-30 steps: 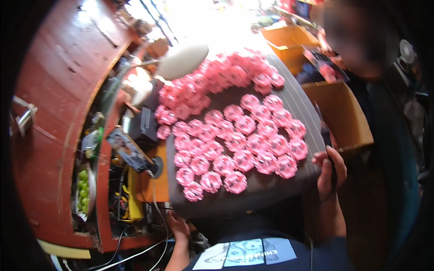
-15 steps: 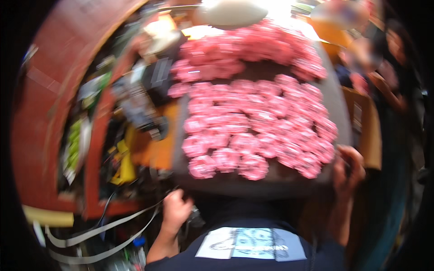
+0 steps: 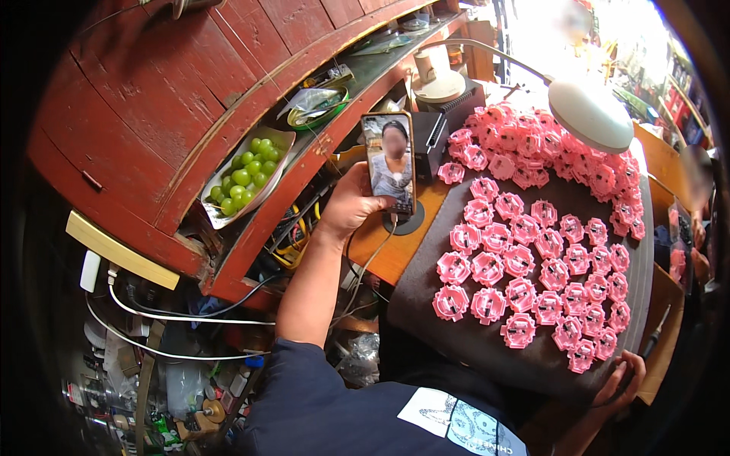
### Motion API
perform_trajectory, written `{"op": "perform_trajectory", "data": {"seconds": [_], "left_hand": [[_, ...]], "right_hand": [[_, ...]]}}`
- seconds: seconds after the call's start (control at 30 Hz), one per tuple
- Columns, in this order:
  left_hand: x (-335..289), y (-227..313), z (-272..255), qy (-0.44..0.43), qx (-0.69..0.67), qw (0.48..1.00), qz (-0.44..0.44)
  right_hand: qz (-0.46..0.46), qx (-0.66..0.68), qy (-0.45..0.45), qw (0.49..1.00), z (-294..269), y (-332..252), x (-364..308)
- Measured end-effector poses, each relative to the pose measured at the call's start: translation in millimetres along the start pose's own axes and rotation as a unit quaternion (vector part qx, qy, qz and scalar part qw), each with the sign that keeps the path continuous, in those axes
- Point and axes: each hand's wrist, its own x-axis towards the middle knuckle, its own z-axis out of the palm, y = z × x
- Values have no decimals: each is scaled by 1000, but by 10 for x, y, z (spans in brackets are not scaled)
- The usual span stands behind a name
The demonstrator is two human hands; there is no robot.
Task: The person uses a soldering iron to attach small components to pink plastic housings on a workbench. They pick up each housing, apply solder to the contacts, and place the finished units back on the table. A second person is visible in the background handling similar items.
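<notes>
My left hand [image 3: 351,201] is raised left of the dark padded board and holds a smartphone [image 3: 389,163] upright. Its lit screen shows a person, and a white cable is plugged into its lower end. My right hand [image 3: 620,380] is at the near right corner of the board [image 3: 433,327], fingers curled. What they grip is partly hidden. A thin tool with a dark handle [image 3: 649,346] and a thin dark cord are close to those fingers. Several pink plastic parts with small dark and metallic pieces [image 3: 521,295] lie spread in rows on the board, beyond which more pink parts [image 3: 525,140] are heaped.
A white lamp head [image 3: 589,118] hangs over the heap. Left stands a red wooden cabinet [image 3: 182,83] with a tray of green grapes [image 3: 243,178] on its ledge. A black box [image 3: 430,137] sits behind the phone. White cables [image 3: 190,321] cross at left; a cardboard box [image 3: 660,292] is at right.
The view has swung left. My left hand has risen from beside the board's near left corner and now holds up the smartphone. My right hand stays by the board's near right corner.
</notes>
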Motion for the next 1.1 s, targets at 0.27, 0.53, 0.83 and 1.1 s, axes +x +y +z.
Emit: {"op": "perform_trajectory", "data": {"seconds": [0.27,0.53,0.83,1.1], "left_hand": [[-2,-119,-156,-19,-97,995,25],[-194,-327,191,58,153,981,100],[-143,-337,363,137,240,955,110],[-967,-84,792,225,347,878,242]], "right_hand": [[20,17,16,1000,31,57,-3],[-4,11,0,1000,-8,183,-26],[-17,35,22,999,48,81,-58],[-25,-34,-70,997,91,-491,355]]}}
